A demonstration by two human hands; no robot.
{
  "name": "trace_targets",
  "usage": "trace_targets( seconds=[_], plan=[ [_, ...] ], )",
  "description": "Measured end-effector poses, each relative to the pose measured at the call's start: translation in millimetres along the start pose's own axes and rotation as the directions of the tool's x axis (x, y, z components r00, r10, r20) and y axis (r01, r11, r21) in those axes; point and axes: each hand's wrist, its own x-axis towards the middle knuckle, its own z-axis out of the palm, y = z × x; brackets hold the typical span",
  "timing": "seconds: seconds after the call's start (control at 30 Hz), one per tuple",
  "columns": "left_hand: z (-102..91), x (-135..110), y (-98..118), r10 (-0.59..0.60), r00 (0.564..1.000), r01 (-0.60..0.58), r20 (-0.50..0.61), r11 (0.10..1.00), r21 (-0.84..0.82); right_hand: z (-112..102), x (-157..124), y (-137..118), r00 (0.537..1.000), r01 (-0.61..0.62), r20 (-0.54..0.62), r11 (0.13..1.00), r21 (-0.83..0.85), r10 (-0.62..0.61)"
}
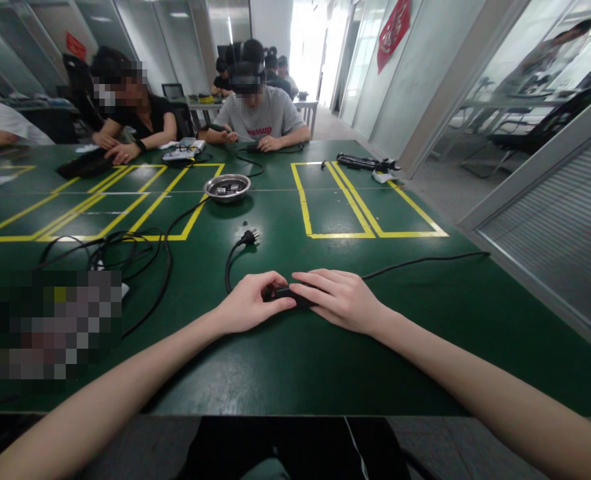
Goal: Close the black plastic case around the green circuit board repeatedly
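A black power adapter lies on the green table under both of my hands, partly hidden by them. My left hand is closed round its left end, thumb along the near side and fingers curled behind. Draped over the right part is my right hand, its fingers bent across the top and pressed against it. A black power plug with bare prongs lies just beyond my left hand, and its cord curves back towards that hand. From behind my right hand a thin black cable runs off to the right.
A metal bowl with small metal parts stands further back. Tangled black cables and a blurred-out item lie at the left. Yellow tape marks the table. A black tripod-like object lies at the far right. Several people sit beyond.
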Motion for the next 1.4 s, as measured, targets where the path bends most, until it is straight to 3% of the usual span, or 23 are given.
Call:
trace_targets(
  seconds=[0.17, 0.33, 0.47, 0.63, 0.8, 0.93, 1.03, 1.27, 1.4],
  plan=[
    [2.6, -1.6, -5.8, 0.204, 0.974, -0.173, -0.098, 0.95, 0.259, 2.0, 0.6, 1.3, 0.956, -0.257, 0.171, 0.961, 0.105, 0.237],
    [4.1, 1.1, -10.1, 0.357, 0.933, -0.312, -0.033, 0.853, 0.419, 3.8, -1.7, 1.5, 0.967, -0.244, 0.127, 0.949, 0.199, 0.222],
    [3.4, 0.9, -11.0, 0.359, 0.933, -0.319, -0.022, 0.855, 0.409, 5.2, -3.1, 1.9, 0.977, -0.21, 0.07, 0.961, 0.181, 0.2],
    [3.5, -0.6, -10.4, 0.358, 0.934, -0.312, -0.023, 0.842, 0.44, 5.0, -2.0, 1.2, 0.972, -0.229, 0.117, 0.941, 0.249, 0.206],
    [3.6, 1.4, -9.6, 0.38, 0.924, -0.338, -0.05, 0.869, 0.362, 7.0, -3.6, 0.3, 0.981, -0.194, 0.059, 0.957, 0.215, 0.185],
    [4.0, 1.6, -8.5, 0.397, 0.916, -0.352, -0.05, 0.858, 0.374, 4.9, -1.6, 0.3, 0.969, -0.238, 0.123, 0.943, 0.23, 0.215],
    [4.8, 1.3, -7.3, 0.367, 0.93, -0.332, -0.025, 0.865, 0.376, 1.9, 0.3, -0.6, 0.972, -0.195, 0.182, 0.946, 0.259, 0.15],
    [1.0, 1.0, -5.8, 0.341, 0.939, -0.298, -0.037, 0.865, 0.402, 1.6, -1.3, -1.6, 0.969, -0.2, 0.189, 0.959, 0.203, 0.162],
    [-0.1, -1.1, -3.9, 0.31, 0.95, -0.283, -0.021, 0.892, 0.353, -0.9, 1.2, -0.5, 0.972, -0.113, 0.225, 0.974, 0.197, 0.067]
  ],
)
